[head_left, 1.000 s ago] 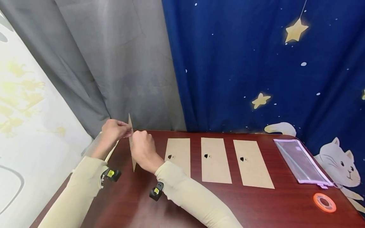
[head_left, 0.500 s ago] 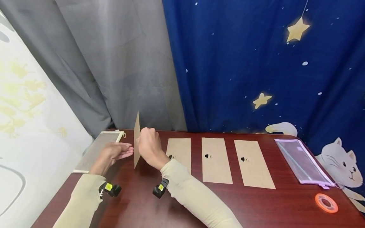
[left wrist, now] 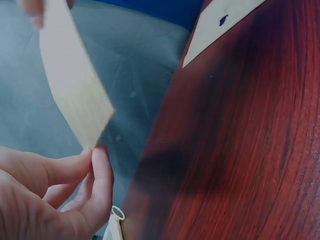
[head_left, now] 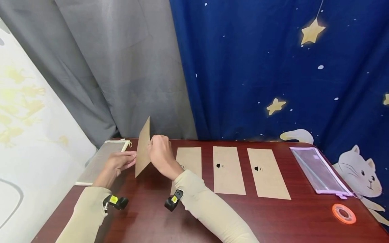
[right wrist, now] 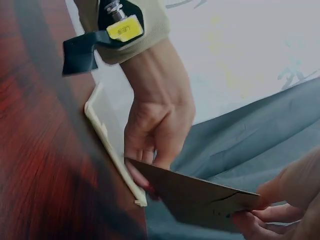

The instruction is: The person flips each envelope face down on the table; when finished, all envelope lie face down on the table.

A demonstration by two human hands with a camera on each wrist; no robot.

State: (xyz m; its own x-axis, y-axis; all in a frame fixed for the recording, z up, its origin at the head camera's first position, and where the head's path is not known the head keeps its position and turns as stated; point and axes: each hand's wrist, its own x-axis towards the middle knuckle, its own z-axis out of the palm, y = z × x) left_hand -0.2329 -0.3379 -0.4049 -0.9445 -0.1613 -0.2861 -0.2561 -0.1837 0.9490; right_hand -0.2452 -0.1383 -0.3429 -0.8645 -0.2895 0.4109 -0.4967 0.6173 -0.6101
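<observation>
A tan card (head_left: 143,148) stands upright above the left part of the table, between both hands. My right hand (head_left: 163,156) pinches its right edge; in the right wrist view the right fingers (right wrist: 250,220) grip one end of the card (right wrist: 200,197). At the card's other end, my left hand (head_left: 117,164) pinches a corner between thumb and fingers, as the left wrist view shows with the hand (left wrist: 60,195) at the lower tip of the card (left wrist: 75,85).
Three tan cards (head_left: 189,162), (head_left: 228,172), (head_left: 268,175) lie in a row on the table (head_left: 288,219). A clear zip pouch (head_left: 101,160) lies at the left, a purple-edged pouch (head_left: 319,170) at the right, near an orange ring (head_left: 344,214). Curtains hang behind.
The left hand has moved down along the card, uncovering the pouch at the left. The card has turned so that more of its face shows; the right hand still holds it, slightly farther right.
</observation>
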